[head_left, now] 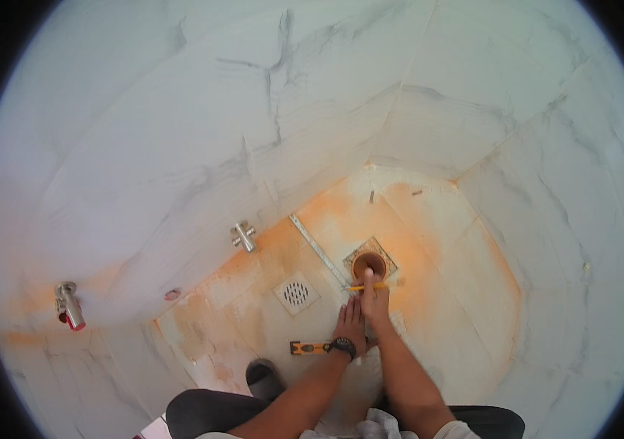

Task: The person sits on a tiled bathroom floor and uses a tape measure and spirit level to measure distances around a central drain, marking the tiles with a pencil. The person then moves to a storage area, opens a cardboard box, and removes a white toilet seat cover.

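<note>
My right hand (pixel 376 300) is closed round a yellow pencil (pixel 356 288), with one finger reaching to the near rim of an orange-brown pipe opening (pixel 359 265) in the floor. The pencil's tip points left, close to the near end of a metal ruler (pixel 319 252) that lies flat on the tiles. My left hand (pixel 351 324) rests on the floor just behind the pencil, its fingers stretched out and holding nothing. A black watch is on that wrist. Beside it lies a small orange and black spirit level (pixel 308 348), partly covered by the left wrist.
A square floor drain (pixel 297 294) sits left of the ruler. Two metal valves, a far one (pixel 244 237) and a near one (pixel 68 306), stick out from the marbled wall. Two small dark pieces lie near the far corner. A slipper (pixel 262 379) shows by my left knee.
</note>
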`<move>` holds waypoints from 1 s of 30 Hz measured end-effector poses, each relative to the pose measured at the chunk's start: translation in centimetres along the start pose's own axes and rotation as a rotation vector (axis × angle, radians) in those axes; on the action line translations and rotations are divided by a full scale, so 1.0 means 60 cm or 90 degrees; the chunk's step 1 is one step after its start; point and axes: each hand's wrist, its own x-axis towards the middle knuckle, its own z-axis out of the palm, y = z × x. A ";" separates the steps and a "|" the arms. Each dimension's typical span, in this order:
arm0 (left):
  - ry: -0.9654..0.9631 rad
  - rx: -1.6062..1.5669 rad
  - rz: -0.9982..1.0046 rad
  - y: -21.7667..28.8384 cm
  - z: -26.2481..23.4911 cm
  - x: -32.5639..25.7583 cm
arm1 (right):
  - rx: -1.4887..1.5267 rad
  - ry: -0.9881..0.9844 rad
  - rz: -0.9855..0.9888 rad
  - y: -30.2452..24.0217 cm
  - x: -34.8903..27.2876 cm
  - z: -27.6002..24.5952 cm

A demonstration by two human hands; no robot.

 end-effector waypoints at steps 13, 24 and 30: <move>0.060 -0.033 0.034 -0.025 0.001 -0.005 | -0.635 -0.466 -0.065 0.035 -0.058 -0.196; 0.269 -0.154 0.133 -0.052 -0.002 -0.037 | -0.621 -0.427 0.033 -0.029 -0.039 -0.355; 0.102 -0.105 0.202 -0.075 -0.033 -0.073 | -0.291 -0.444 0.170 -0.047 -0.105 -0.543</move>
